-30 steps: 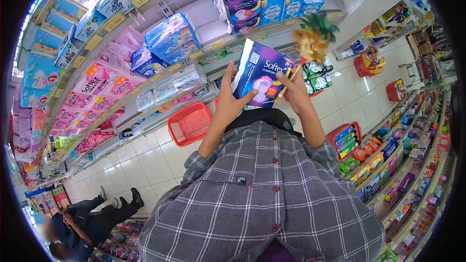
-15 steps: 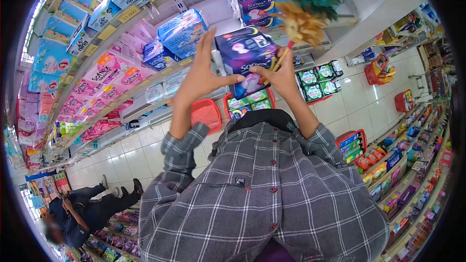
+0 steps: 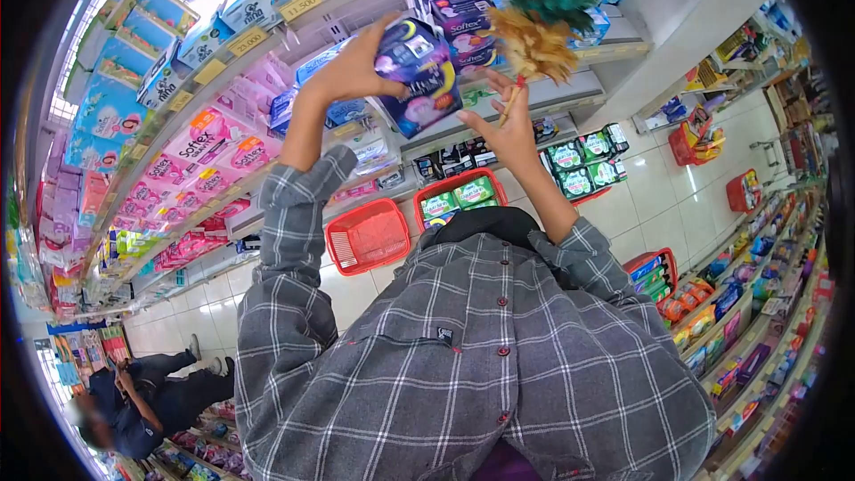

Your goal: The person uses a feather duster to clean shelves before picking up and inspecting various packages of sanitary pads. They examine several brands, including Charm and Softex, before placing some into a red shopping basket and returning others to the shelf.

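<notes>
My left hand (image 3: 347, 69) grips dark purple Softex packs of sanitary pads (image 3: 417, 80) at the shelf, thumb across the front and fingers over the top. They look like two packs held together, tilted. Just right of them is my right hand (image 3: 508, 129), thumb and fingertips spread apart, no longer on the packs. It keeps hold of a feather duster (image 3: 534, 44) by its thin stick, the brown and green feathers pointing up and away. More purple Softex packs (image 3: 463, 22) stand stacked on the shelf behind. Blue Softex packs (image 3: 334, 116) are partly hidden behind my left hand.
Below the shelf, a red basket (image 3: 367, 236) sits on the tiled floor, beside another red basket (image 3: 463, 196) with green packs. Pink Softex packs (image 3: 205, 147) fill the shelf at left. A person in dark clothes (image 3: 147, 401) is at lower left. Stocked shelves (image 3: 757, 312) line the right.
The purple packs have moved left and tilted, now held by my left hand alone. My right hand has come off them, still with the feather duster.
</notes>
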Demonstrator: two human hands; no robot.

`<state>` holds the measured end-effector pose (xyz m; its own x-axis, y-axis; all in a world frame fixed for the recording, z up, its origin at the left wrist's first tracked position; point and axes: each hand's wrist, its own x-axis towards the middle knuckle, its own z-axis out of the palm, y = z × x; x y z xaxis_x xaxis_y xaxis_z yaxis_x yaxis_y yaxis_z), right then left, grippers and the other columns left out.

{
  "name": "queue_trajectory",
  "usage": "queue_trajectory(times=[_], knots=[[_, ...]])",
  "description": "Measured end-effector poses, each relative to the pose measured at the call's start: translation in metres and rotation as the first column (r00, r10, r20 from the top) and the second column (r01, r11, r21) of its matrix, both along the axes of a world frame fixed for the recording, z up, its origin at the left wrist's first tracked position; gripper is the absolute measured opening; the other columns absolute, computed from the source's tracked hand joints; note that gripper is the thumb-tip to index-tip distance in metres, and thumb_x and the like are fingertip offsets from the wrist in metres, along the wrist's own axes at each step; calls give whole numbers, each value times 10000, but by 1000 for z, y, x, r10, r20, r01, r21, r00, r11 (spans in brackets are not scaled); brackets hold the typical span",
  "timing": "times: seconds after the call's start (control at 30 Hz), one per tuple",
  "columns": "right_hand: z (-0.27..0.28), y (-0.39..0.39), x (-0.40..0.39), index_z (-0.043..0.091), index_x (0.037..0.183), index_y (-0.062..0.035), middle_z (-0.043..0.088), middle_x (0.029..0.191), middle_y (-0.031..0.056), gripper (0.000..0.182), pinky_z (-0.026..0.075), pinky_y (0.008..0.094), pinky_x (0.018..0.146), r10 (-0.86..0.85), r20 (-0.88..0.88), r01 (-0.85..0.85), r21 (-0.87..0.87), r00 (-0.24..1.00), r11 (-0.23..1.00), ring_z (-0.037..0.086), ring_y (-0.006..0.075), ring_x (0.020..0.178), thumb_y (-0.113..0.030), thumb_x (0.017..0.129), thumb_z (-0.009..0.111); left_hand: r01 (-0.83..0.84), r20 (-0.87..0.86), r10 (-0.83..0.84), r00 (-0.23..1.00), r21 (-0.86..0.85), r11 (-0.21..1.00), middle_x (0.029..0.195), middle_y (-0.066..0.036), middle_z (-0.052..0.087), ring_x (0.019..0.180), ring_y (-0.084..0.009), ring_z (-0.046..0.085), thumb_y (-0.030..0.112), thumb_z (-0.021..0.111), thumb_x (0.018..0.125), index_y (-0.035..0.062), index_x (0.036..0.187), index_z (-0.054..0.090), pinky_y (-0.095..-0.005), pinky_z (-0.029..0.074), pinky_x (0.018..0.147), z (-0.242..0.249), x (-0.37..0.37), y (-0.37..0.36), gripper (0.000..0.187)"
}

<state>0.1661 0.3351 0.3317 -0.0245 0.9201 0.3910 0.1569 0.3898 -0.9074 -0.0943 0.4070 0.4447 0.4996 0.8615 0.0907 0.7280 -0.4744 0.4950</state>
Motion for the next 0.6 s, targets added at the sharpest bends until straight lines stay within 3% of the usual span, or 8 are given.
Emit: queue_trajectory(times=[0.03, 0.07, 0.2, 0.33, 0.43, 0.53, 0.6], knots=[[-9, -2, 8, 306, 1046, -78, 431, 1367, 184, 635, 387, 499, 1022, -23, -11, 22, -25, 1000, 999, 452, 312, 1281, -214, 736, 843, -3, 29, 3, 1000, -6, 1000, 1397, -232, 436, 1281, -340, 452, 291, 863, 579, 82, 1503, 212, -382, 354, 1080, -1, -5, 9, 1150], [-21, -5, 14, 364, 1263, 0, 477, 1308, 172, 763, 407, 474, 987, -66, -77, 63, -46, 995, 997, 477, 295, 1239, -259, 730, 845, -28, 30, 28, 999, -8, 1000, 1383, -221, 454, 1258, -315, 478, 297, 858, 591, 82, 1503, 215, -369, 362, 1070, -5, -11, 18, 1137], [-34, -24, 40, 381, 1268, -6, 481, 1286, 154, 715, 425, 445, 971, -150, -30, 144, -154, 988, 978, 503, 277, 1208, -255, 760, 818, -77, 50, 82, 995, -102, 992, 1364, -217, 476, 1229, -299, 500, 323, 839, 626, 25, 1479, 245, -348, 377, 1056, 15, -7, 26, 1081], [-51, -37, 58, 396, 1245, 1, 487, 1261, 147, 662, 445, 405, 960, -209, -166, 171, -219, 964, 961, 522, 259, 1167, -218, 774, 806, -21, 49, 25, 998, -79, 997, 1322, -215, 513, 1192, -276, 521, 356, 842, 585, -4, 1460, 292, -319, 400, 1026, 10, -13, 49, 1095], [-59, -45, 68, 409, 1225, 0, 489, 1242, 143, 601, 465, 369, 936, -243, -206, 189, -250, 948, 950, 528, 237, 1136, -174, 794, 790, -32, 27, 39, 999, -221, 975, 1349, -211, 488, 1208, -277, 506, 344, 836, 605, 22, 1469, 292, -314, 388, 1028, 21, -12, 50, 1071], [-68, -49, 77, 425, 1187, -9, 488, 1225, 139, 521, 484, 338, 909, -243, -281, 178, -239, 928, 955, 526, 210, 1120, -123, 811, 768, 94, 237, -21, 971, -299, 950, 1377, -195, 466, 1220, -273, 492, 330, 813, 641, 56, 1480, 291, -315, 367, 1036, 14, -18, 39, 1026], [-74, -52, 83, 426, 1171, -14, 487, 1224, 138, 493, 495, 322, 893, -262, -271, 199, -240, 926, 950, 527, 204, 1115, -108, 819, 758, 74, 293, 23, 956, -316, 946, 1387, -182, 462, 1229, -268, 484, 308, 796, 659, 76, 1487, 287, -326, 354, 1046, -4, -33, 34, 999]])
